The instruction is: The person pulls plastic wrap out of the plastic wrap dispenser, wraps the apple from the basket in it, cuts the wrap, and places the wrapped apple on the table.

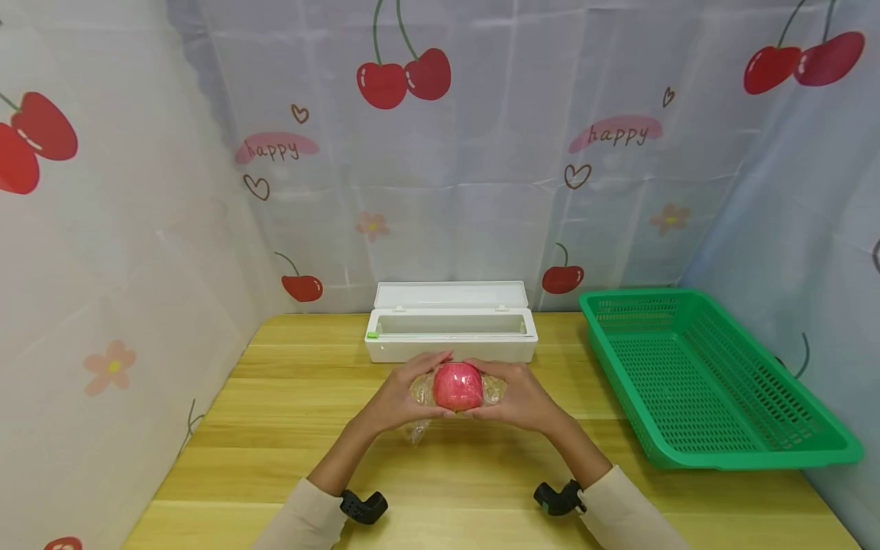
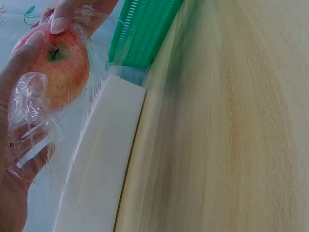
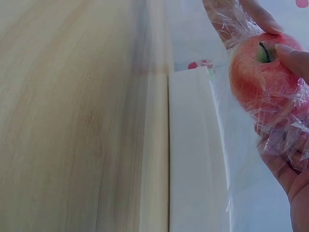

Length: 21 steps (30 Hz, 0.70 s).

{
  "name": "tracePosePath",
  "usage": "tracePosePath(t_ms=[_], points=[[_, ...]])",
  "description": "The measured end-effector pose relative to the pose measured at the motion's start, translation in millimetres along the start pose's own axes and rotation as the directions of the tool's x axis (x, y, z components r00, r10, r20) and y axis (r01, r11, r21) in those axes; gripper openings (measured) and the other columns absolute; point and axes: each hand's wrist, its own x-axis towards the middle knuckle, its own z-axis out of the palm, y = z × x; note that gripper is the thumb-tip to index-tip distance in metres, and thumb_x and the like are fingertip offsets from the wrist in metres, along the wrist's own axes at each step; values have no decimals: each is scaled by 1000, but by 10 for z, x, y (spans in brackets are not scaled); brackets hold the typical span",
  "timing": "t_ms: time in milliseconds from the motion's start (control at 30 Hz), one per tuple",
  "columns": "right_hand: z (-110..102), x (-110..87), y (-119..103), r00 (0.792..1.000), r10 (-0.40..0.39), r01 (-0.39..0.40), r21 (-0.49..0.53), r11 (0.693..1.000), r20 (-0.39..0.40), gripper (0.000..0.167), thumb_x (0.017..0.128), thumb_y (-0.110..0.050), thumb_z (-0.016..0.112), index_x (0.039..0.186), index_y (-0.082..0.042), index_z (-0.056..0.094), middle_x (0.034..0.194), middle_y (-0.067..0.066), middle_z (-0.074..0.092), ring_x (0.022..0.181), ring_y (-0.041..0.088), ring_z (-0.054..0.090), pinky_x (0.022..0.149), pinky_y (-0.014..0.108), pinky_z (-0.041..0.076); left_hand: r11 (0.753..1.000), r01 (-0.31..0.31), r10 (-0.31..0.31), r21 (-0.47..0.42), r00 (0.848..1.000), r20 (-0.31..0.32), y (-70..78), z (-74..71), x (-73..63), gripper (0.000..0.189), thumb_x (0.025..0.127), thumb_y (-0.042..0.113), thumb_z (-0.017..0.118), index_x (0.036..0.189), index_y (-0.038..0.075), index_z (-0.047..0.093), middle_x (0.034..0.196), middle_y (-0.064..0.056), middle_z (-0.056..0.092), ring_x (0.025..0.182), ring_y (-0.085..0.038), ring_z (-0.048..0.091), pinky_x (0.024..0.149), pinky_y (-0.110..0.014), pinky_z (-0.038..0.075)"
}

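A red apple [image 1: 458, 386] wrapped in clear plastic film [image 2: 30, 99] is held up between both hands over the wooden table. My left hand [image 1: 406, 393] grips its left side, thumb and fingers around it. From the other side my right hand [image 1: 516, 396] grips it the same way. Both wrist views show the thumbs near the apple's stem, with the film bunched in crumpled folds at its sides. A loose tail of film [image 1: 418, 432] hangs below the left hand. Just behind the hands stands a white film dispenser box [image 1: 450, 351], its lid raised.
At the right of the table sits a green perforated plastic basket [image 1: 687, 456]. A small green slider [image 1: 372, 335] is at the left of the dispenser's front edge. Cherry-patterned curtains [image 1: 474, 153] enclose the wooden table [image 1: 289, 412] at the back and sides.
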Motion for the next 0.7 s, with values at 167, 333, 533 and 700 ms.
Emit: tracePosePath(t_ms=[167, 333, 533, 700], points=[[-10, 9, -2, 1000, 25, -25, 32, 999, 0, 70, 72, -38, 93, 131, -10, 69, 122, 0, 72, 108, 15, 69, 90, 36, 59, 995, -63, 67, 77, 996, -50, 25, -35, 14, 101, 72, 31, 95, 156, 17, 42, 149, -6, 51, 136, -23, 49, 104, -43, 51], [-16, 17, -19, 997, 78, -78, 61, 995, 7, 68, 74, -46, 91, 130, -15, 70, 120, -5, 73, 108, 13, 69, 89, 31, 59, 974, -194, 205, 114, 974, -97, 55, -38, 44, 87, 73, 26, 94, 147, 7, 53, 147, -14, 52, 136, -29, 50, 105, -42, 50], [-25, 16, -6, 994, 109, -109, 81, 991, 4, 68, 72, -46, 92, 129, -16, 71, 118, -7, 73, 107, 11, 69, 88, 37, 60, 963, -254, 263, 88, 958, -111, 66, -20, 59, 74, 71, 15, 95, 136, 2, 63, 136, -15, 61, 126, -30, 59, 100, -36, 54], [-22, 6, 8, 992, 129, -127, 103, 987, -10, 70, 70, -47, 93, 128, -15, 72, 116, -7, 74, 104, 11, 69, 86, 38, 61, 963, -259, 265, 72, 960, -87, 60, -10, 43, 81, 67, 21, 97, 137, 1, 62, 135, -14, 62, 123, -29, 62, 100, -35, 54]])
